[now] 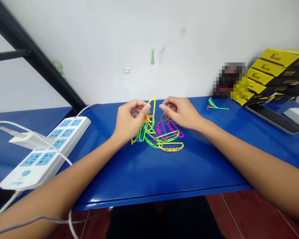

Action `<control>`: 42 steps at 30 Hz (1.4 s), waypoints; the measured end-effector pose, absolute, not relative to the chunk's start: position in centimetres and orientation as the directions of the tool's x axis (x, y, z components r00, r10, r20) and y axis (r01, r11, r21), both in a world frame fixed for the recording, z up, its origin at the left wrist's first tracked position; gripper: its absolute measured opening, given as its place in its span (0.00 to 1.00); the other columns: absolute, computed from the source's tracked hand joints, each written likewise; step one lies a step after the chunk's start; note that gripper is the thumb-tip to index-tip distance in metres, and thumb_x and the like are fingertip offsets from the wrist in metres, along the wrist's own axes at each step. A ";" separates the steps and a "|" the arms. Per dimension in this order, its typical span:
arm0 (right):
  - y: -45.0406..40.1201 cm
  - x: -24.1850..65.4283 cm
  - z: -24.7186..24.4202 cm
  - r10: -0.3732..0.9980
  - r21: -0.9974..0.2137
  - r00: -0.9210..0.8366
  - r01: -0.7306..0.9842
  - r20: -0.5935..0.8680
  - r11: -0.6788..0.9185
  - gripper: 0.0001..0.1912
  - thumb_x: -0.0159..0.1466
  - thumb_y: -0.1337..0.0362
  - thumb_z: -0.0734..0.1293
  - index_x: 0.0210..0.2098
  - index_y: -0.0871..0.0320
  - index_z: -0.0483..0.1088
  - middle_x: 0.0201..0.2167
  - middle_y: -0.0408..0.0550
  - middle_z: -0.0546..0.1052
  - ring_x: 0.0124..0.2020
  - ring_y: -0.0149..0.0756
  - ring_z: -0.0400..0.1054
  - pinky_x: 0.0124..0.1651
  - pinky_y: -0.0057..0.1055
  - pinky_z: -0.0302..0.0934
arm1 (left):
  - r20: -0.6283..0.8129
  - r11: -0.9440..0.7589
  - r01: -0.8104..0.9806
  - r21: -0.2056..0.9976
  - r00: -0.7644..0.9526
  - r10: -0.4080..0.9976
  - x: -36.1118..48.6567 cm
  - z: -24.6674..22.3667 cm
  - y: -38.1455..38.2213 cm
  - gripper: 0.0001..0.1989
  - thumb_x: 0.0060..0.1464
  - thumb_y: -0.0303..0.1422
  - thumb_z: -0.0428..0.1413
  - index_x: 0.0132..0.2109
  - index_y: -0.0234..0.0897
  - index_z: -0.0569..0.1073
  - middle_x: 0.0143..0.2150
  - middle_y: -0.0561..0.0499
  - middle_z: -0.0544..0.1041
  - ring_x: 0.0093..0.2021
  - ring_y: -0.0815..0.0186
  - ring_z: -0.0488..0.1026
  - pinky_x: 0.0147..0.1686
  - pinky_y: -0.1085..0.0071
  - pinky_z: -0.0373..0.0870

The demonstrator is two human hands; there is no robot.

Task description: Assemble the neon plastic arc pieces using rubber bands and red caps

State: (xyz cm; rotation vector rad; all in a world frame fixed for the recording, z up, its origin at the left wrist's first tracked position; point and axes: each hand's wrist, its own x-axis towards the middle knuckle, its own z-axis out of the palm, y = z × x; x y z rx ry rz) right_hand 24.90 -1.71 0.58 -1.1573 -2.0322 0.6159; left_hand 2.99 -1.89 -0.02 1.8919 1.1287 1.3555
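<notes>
Blue metal desktop (102, 179): tangled neon plastic ties (161, 141) at centre, light and springy, best taken by their thin tails; left hand (129, 121) pinching a yellow tie (154, 109), right hand (181, 113) half-closed by an orange loop (166, 117).

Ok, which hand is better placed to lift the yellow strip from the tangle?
Left, probably: the left hand has its fingertips at the yellow strip, while the right hand is by the orange loops.

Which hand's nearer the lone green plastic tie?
Right hand: left of the green plastic tie, fairly close. Left hand: also left of it, much farther, beyond the tangle of colored ties.
</notes>
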 end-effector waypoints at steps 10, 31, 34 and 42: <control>1.1 27.3 -1.7 0.886 -0.308 -0.312 0.854 0.342 0.419 0.09 0.71 0.62 0.70 0.41 0.60 0.82 0.39 0.54 0.83 0.38 0.42 0.73 0.40 0.34 0.57 | 0.691 -0.780 0.474 0.408 0.398 0.604 2.9 -1.1 -2.2 0.12 0.69 0.37 0.59 0.51 0.35 0.82 0.38 0.48 0.84 0.34 0.66 0.79 0.38 0.72 0.75; 1.3 27.2 -2.0 0.893 -0.360 -0.277 0.841 0.355 0.404 0.11 0.70 0.59 0.71 0.35 0.58 0.79 0.34 0.51 0.84 0.33 0.40 0.73 0.36 0.34 0.57 | 0.731 -0.834 0.457 0.309 0.447 0.516 2.8 -1.0 -1.9 0.07 0.67 0.34 0.60 0.39 0.36 0.77 0.31 0.52 0.81 0.28 0.69 0.76 0.31 0.74 0.73; 1.1 27.1 -2.0 0.894 -0.377 -0.294 0.828 0.338 0.415 0.08 0.67 0.60 0.73 0.35 0.58 0.79 0.35 0.50 0.84 0.34 0.41 0.74 0.37 0.35 0.59 | 0.724 -0.834 0.453 0.314 0.454 0.519 2.8 -1.0 -1.9 0.08 0.67 0.34 0.60 0.39 0.36 0.77 0.31 0.52 0.80 0.28 0.69 0.76 0.31 0.73 0.73; 1.1 26.9 -2.1 0.848 -0.370 -0.281 0.806 0.450 0.463 0.05 0.67 0.65 0.69 0.35 0.58 0.76 0.37 0.52 0.83 0.37 0.43 0.74 0.40 0.36 0.60 | 0.714 -0.829 0.469 0.304 0.465 0.524 2.7 -1.0 -1.9 0.08 0.68 0.35 0.59 0.40 0.36 0.77 0.32 0.52 0.81 0.28 0.68 0.77 0.32 0.73 0.74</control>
